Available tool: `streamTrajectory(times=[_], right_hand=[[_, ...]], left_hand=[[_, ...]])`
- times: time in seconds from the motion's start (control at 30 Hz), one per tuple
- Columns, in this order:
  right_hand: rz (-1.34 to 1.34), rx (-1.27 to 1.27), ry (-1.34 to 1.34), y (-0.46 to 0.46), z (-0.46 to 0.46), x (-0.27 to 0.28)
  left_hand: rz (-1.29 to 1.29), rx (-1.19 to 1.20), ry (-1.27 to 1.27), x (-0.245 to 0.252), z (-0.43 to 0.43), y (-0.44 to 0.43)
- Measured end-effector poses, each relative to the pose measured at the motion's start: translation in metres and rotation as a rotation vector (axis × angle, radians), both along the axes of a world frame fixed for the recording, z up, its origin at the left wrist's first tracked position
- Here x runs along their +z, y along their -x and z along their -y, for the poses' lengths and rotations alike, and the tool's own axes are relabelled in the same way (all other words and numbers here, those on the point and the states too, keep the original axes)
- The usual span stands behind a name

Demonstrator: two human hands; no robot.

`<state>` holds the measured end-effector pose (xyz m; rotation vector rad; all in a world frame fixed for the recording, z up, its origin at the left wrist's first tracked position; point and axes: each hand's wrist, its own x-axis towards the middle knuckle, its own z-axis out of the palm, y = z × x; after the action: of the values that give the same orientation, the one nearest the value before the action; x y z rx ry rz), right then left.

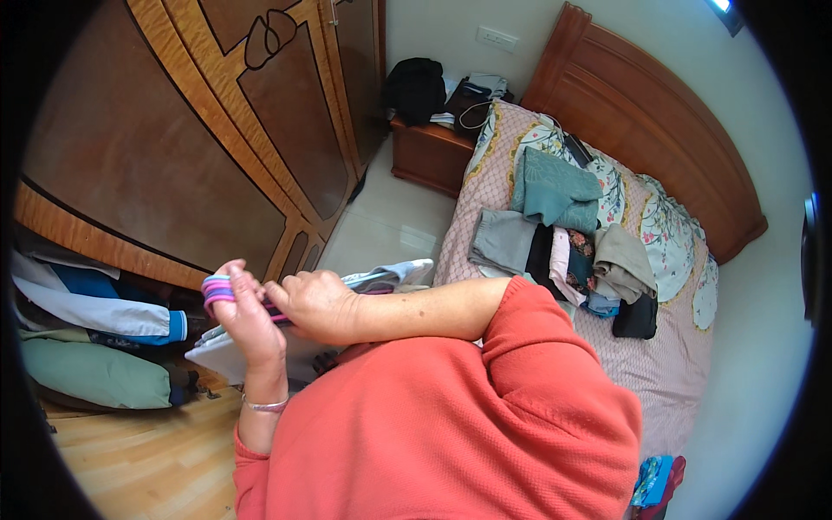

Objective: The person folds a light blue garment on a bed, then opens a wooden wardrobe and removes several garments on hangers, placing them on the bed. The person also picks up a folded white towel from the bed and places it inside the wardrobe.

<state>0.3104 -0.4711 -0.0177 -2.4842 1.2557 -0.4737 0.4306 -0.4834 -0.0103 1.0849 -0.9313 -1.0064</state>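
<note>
A bunch of pink, purple and light blue clothes hangers (218,291) is gripped in my left hand (250,318), which has a silver bangle at its wrist. My right hand (318,304) reaches across my body and is closed at the same bunch, close against the left. Past my right hand, a grey-blue and white garment (396,273) sticks out along a light blue hanger bar. White cloth (221,357) hangs below my left hand. My hands and forearm hide much of the hangers and the clothes on them.
The wooden wardrobe (162,130) stands on the left, with a white-and-blue garment (97,305) and a green padded garment (97,374) at its lower opening. Folded clothes (500,240) lie on the bed (643,390). A nightstand (429,156) holds a black bag (416,91).
</note>
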Motion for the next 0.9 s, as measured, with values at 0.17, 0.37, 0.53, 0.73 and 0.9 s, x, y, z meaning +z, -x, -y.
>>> streamTrajectory(times=[0.17, 0.37, 0.53, 0.73, 0.9], right_hand=[[0.088, -0.158, -0.056, 0.026, 0.016, 0.001], [0.082, -0.286, 0.169, 0.077, 0.054, 0.032], [0.175, -0.461, 0.439, 0.141, 0.096, 0.073], [0.244, -0.711, 0.527, 0.254, 0.126, 0.117], [0.434, -0.921, 0.555, 0.375, 0.113, 0.134]], left_hand=[[-0.052, -0.165, 0.065, 0.005, 0.014, 0.036], [0.133, -0.221, 0.244, 0.048, 0.063, 0.085], [0.056, -0.408, 0.366, 0.111, 0.114, 0.156], [0.169, -0.576, 0.69, 0.144, 0.161, 0.268], [0.548, -0.251, 1.238, 0.132, 0.171, 0.364]])
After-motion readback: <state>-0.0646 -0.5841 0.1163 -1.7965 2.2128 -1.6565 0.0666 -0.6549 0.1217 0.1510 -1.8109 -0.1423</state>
